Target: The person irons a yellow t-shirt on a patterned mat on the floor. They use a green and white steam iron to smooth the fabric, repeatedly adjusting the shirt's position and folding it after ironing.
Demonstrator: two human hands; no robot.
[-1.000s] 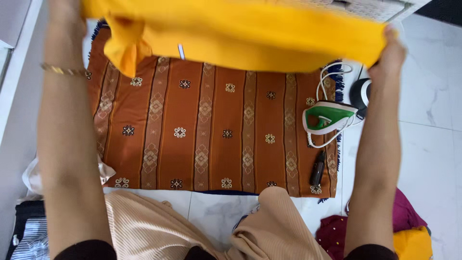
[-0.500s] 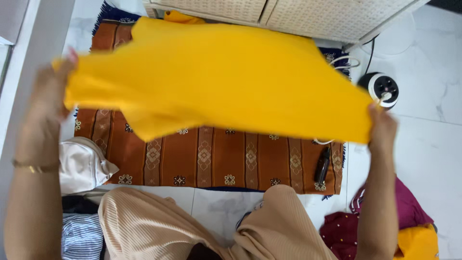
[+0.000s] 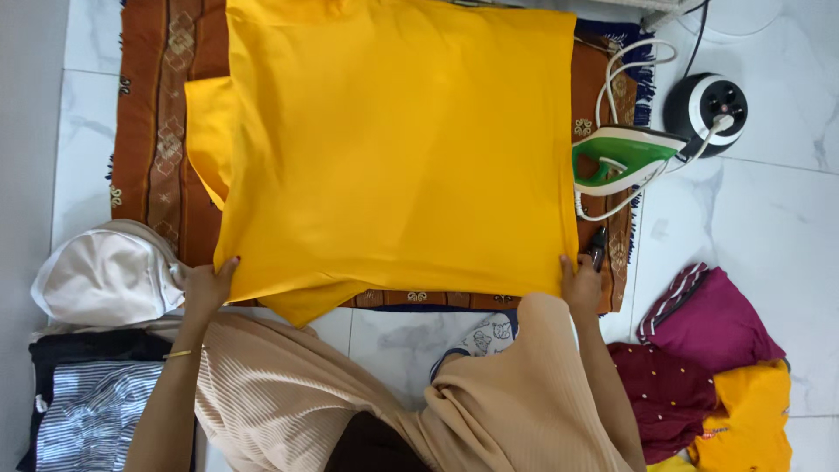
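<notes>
Head view, looking down: a plain yellow cloth garment point(image 3: 393, 149) lies spread flat over a brown patterned woven mat point(image 3: 162, 131) on the white marble floor point(image 3: 769, 218), filling the frame's centre. Left hand point(image 3: 205, 287) pinches its lower left corner, right hand point(image 3: 579, 281) its lower right corner, each grip closed on fabric. Right of the garment stands a green-and-white iron point(image 3: 625, 157) with coiled cord. Maroon clothes point(image 3: 699, 350) lie lower right, a white cloth bundle point(image 3: 105, 275) at left.

Bright, even light; sharp focus
</notes>
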